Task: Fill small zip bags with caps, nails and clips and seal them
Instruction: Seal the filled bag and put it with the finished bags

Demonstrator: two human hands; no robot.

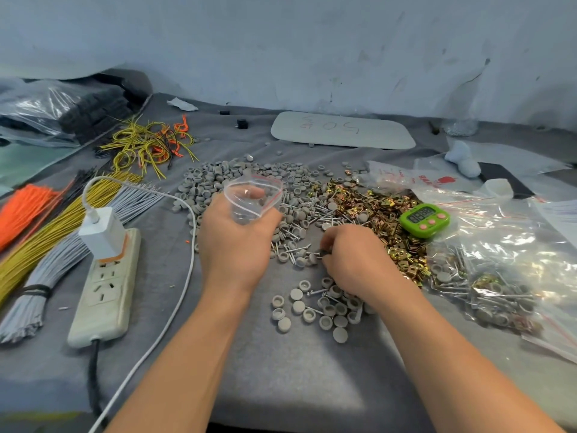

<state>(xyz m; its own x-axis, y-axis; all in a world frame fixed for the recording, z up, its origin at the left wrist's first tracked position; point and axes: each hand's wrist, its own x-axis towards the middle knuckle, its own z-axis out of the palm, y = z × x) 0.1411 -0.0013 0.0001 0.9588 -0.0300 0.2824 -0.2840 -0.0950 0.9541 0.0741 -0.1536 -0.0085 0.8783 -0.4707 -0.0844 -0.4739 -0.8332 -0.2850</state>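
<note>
table (281, 376): grey caps (215, 182), brass clips (377, 207), nails (315, 214) heaped mid-table | left hand (234, 242) grips seemingly empty zip bag (254, 198) above caps | right hand (352, 260) curled among nails, hold unclear | risk: slack bag mouth folds, parts spill; nail points pierce film

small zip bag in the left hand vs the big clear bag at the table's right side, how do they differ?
The small zip bag is held up by the left hand, mouth open; the big clear bag lies on the table. The small zip bag looks nearly empty; the big clear bag holds filled packets. Both are clear plastic.
</note>
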